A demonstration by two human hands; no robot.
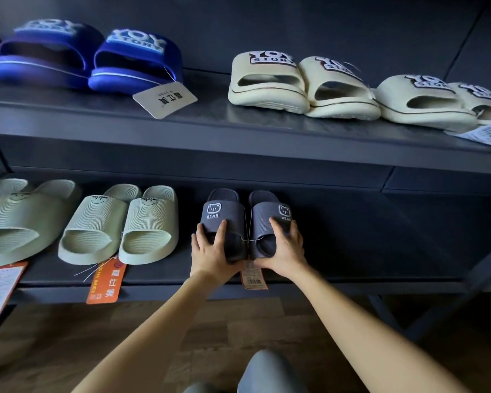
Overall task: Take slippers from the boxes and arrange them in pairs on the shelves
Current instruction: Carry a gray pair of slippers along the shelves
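Two dark navy slippers marked BEAR stand side by side on the lower shelf (pixel 352 268), toes toward me. My left hand (pixel 210 248) grips the toe end of the left slipper (pixel 224 214), thumb on its strap. My right hand (pixel 284 248) grips the toe end of the right slipper (pixel 270 214) the same way. An orange price tag (pixel 254 275) hangs from the pair over the shelf's front edge.
Left on the lower shelf stand pale green slippers (pixel 122 225) with orange tags (pixel 105 282). The upper shelf (pixel 210 117) carries a blue pair (pixel 88 56) at left and cream pairs (pixel 304 83) at right. Bare shelf lies right of the navy pair. Wood floor below.
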